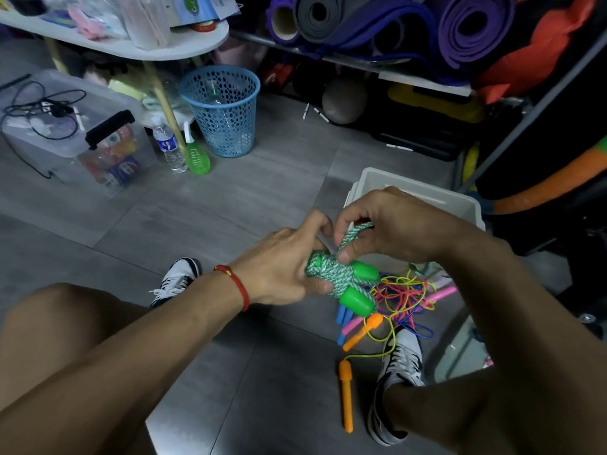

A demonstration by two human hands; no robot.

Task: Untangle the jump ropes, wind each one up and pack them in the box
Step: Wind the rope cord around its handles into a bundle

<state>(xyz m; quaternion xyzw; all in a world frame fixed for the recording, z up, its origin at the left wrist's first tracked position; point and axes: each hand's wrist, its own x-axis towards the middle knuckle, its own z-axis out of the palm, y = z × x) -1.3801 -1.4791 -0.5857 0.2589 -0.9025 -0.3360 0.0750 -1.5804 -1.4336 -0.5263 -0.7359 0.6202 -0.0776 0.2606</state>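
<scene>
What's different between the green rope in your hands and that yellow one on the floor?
The green rope is thick, braided and wound tight around its stubby green handles; the yellow rope is a thin cord lying loose, tangled with pink and blue ones. The green one is held by the left hand and right hand; the yellow one lies on the floor, with long orange handles. Both are jump ropes.

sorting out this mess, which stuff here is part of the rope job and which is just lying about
Job: green jump rope held by left hand and right hand; tangled ropes; white box.
Lying about: blue basket, water bottle, yoga mats, clear bin.
</scene>
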